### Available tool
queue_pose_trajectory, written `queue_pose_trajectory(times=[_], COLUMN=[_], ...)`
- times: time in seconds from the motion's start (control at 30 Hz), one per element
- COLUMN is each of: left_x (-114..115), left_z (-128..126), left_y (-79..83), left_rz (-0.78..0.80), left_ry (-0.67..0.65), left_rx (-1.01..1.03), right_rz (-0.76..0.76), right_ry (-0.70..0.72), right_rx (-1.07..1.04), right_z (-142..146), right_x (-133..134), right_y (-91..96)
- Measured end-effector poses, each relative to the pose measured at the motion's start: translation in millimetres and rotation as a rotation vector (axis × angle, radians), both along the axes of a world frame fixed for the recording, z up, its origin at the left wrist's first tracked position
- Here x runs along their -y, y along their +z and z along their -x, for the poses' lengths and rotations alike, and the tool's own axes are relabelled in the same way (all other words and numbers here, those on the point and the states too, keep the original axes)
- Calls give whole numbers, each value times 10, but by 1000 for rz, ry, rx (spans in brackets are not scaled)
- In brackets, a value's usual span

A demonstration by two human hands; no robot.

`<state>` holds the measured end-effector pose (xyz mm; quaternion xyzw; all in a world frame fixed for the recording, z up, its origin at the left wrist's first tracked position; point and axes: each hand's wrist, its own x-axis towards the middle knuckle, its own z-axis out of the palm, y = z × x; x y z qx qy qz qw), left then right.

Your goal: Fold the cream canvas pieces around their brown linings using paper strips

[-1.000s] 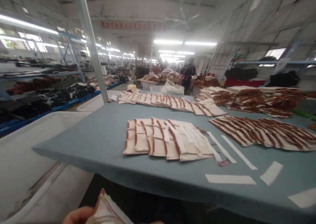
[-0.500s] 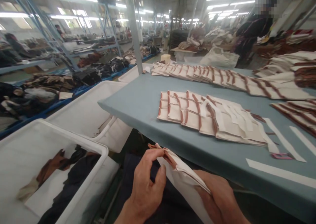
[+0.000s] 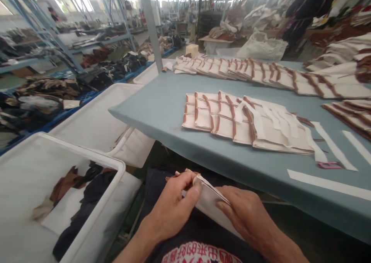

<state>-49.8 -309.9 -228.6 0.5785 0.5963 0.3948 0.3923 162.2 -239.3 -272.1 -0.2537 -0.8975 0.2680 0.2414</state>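
Observation:
Between my hands is a folded cream fabric piece (image 3: pixel 213 203) with brown edging, held above my lap in front of the table edge. My left hand (image 3: pixel 181 197) pinches its far left corner between thumb and fingers. Brown edging pokes out beyond those fingertips. At the other end, my right hand (image 3: pixel 246 209) grips the piece, thumb on the near side and fingers behind it. On the table lies an overlapping row of similar cream pieces (image 3: pixel 223 123) with brown edges, and white strips (image 3: pixel 256 122) rest on top of them.
The blue-grey table (image 3: pixel 156 104) spans the right side. A longer row of cream pieces (image 3: pixel 246 71) lies farther back. Pink-handled snips (image 3: pixel 329 165) sit near loose white strips (image 3: pixel 327 183). To the left stand white bins (image 3: pixel 118 164) with fabric scraps. Another person (image 3: pixel 304 15) stands at the back right.
My left thumb has closed onto the fabric's corner. The right hand has shifted its grip, its thumb now showing on the near side. The view has tilted down, showing printed lettering on my clothing.

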Motion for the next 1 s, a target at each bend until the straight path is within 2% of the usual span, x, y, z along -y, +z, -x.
queue_pose_trajectory(times=[0.13,0.2,0.37,0.53,0.7,0.8,0.9,1.0], left_x=[-6,3,23,28,26,21,17,22], left_z=[-8,-23,-40,-44,-50,-44,-29,-21], left_y=[21,72,195,187,142,116,99,98], left_rz=[74,86,86,56,20,14,41,74], left_ry=[17,10,-16,-44,-57,-47,-19,-4], left_rx=[67,61,57,65,75,109,171,207], right_rz=[435,627,1071,1335,1394,1352,1168,862], right_ry=[-134,-144,41,177,236,203,85,-31], right_rx=[-112,-135,-181,-232,-294,-282,-222,-161], right_z=[142,236,370,341,330,355,376,370], right_x=[72,56,-62,-122,-132,-118,-93,-63], right_y=[119,228,388,331,251,249,298,365])
